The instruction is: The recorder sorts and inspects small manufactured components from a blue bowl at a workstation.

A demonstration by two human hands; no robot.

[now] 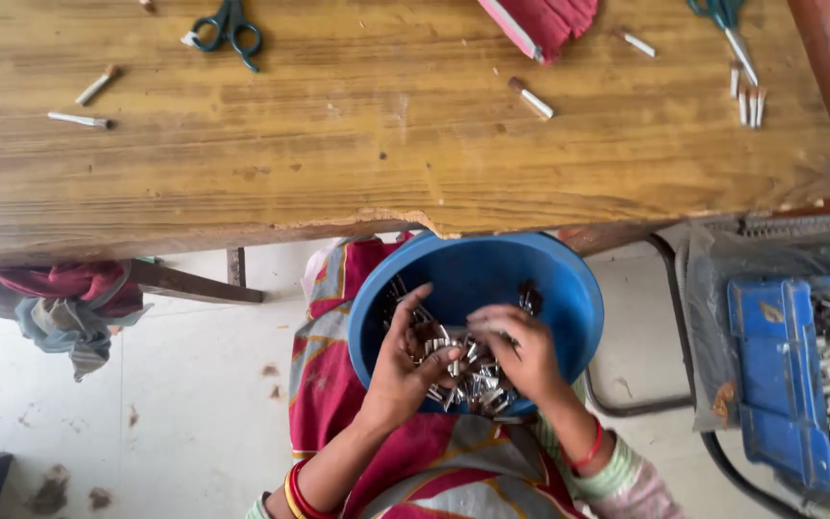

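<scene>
A round blue plastic bowl (pixel 569 288) rests on the person's lap below the worn, chipped wooden worktop (pixel 377 144), holding a heap of small shiny metal pieces (pixel 477 380). The left hand (pixel 401 370) curls its fingers loosely around some pieces; the right hand (pixel 521 351) pinches others (exact grip unclear). A blue crate (pixel 770 375) of similar pieces stands at right.

We see a worn yellow-brown wooden table (pixel 367 144) with a chipped near edge. On it lie green-handled scissors (pixel 230 29) at the far left, a second green-handled pair (pixel 725 21) at the far right, a red folded cloth (pixel 542 21), and scattered small white paper-wrapped sticks (pixel 531 98).
</scene>
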